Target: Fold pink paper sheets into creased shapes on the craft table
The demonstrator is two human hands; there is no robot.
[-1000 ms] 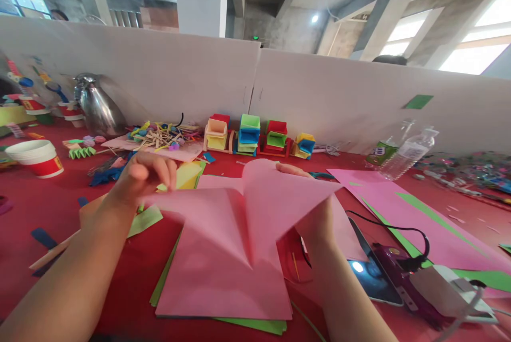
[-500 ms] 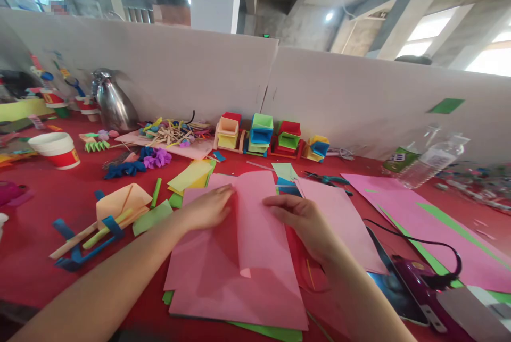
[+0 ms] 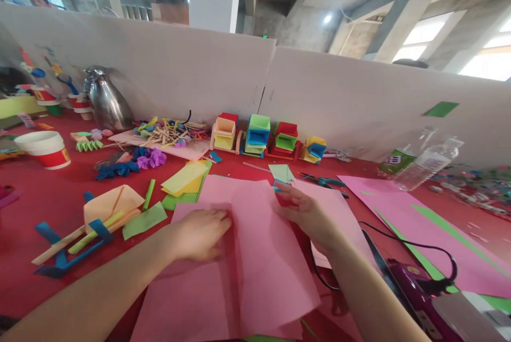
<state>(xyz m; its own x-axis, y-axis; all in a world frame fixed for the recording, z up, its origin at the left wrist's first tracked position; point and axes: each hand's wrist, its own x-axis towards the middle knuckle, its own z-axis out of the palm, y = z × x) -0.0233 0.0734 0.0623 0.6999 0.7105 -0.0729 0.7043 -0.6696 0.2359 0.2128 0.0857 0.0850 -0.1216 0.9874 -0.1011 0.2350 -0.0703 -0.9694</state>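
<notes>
A pink paper sheet [image 3: 263,257] curves up over a second pink sheet [image 3: 179,299] in front of me, with a shaded line running between them. My left hand [image 3: 203,233] rests palm down on the paper just left of that line, fingers loosely bent and a little blurred, holding nothing that I can see. Beside the raised sheet's right edge is my right hand [image 3: 305,213], its fingers stretched and apart. Whether its fingertips touch the edge I cannot tell. To its right lies another pink sheet [image 3: 339,214].
On the left are a paper model with blue strips [image 3: 82,265] and a paper cup [image 3: 44,150]. Folded paper boxes [image 3: 257,137] and a steel jug [image 3: 107,100] stand along the white partition [image 3: 179,65]. Pliers [image 3: 325,180], a corded purple power strip [image 3: 417,286] and plastic bottles [image 3: 431,161] are at right.
The narrow curled fold has opened into a wider raised sheet. My right hand's fingers have spread from their pinch at its edge. My left hand has come nearer me along the paper.
</notes>
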